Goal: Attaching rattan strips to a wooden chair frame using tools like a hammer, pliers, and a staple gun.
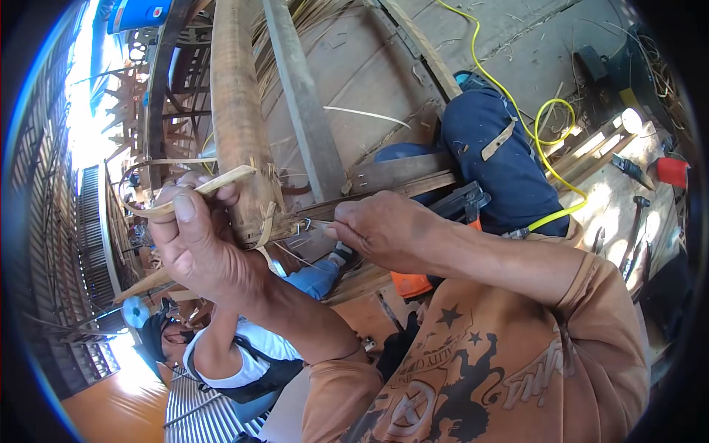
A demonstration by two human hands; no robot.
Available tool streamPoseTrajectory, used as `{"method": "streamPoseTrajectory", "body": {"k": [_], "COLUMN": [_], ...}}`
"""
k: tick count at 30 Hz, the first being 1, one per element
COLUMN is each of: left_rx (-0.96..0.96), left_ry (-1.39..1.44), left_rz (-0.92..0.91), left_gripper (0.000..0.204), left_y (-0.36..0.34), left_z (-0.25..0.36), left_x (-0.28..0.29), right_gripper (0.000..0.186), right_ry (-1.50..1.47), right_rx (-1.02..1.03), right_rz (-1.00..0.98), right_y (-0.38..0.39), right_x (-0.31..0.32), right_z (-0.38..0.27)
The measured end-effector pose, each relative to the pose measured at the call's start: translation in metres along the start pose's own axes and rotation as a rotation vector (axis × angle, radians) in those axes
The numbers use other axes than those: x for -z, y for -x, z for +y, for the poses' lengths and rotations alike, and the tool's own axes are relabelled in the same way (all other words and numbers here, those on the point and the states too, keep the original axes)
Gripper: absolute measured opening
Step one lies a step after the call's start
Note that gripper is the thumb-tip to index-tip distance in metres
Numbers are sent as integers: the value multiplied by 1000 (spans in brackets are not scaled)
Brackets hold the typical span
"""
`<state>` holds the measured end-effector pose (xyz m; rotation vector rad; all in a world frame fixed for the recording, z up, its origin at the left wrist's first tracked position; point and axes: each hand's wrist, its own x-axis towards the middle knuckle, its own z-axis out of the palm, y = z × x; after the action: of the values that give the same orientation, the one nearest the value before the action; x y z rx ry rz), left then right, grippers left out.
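Note:
My left hand (pixel 210 255) is closed around a flat, pale strip of split cane or wood (pixel 230 179), pinched between thumb and fingers. Its other end curves back in a loop. Beside that hand, the end of a thick round wooden pole (pixel 240 111) has frayed strip ends (pixel 266 227) around it. Closed too, my right hand (pixel 388 225) grips a thin, pale, pointed tool (pixel 319 224), its handle hidden in my fist. The tip reaches a small bent metal piece (pixel 303 225), like a staple, at the pole's end.
A grey wooden bar (pixel 299 96) runs alongside the pole. An orange and black power tool (pixel 413 284) lies under my right forearm, near a yellow hose (pixel 543 221). To the right, a hammer (pixel 634 236) rests on a board. Another person (pixel 236 358) sits at lower left.

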<state>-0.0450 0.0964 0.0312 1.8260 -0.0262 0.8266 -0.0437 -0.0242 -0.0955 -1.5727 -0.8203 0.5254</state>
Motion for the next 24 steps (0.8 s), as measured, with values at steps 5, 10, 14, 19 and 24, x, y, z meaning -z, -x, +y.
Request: {"method": "streamPoseTrajectory", "body": {"k": [5,10,14,19,24], "left_rx": [-51,14,35,51,36], "left_ry": [-40,-87,3,60,3], "left_rz": [51,43,58,25,18], "left_gripper": [15,17,19,18,19], "left_y": [6,3,0,1,1], "left_z": [-2,2,1,1,2], "left_x": [-6,-2,-1,2,-2], "right_gripper": [34,31,31,34,34], "right_ry": [-206,-454,-60,-12,8], "right_rx": [144,286,118,87,147], "right_rz": [21,320,106,87,159], "right_y": [-4,4,0,-4,-5], "right_x": [0,9,0,-2,-4], "right_z": [7,7,-1,-4,-5]}}
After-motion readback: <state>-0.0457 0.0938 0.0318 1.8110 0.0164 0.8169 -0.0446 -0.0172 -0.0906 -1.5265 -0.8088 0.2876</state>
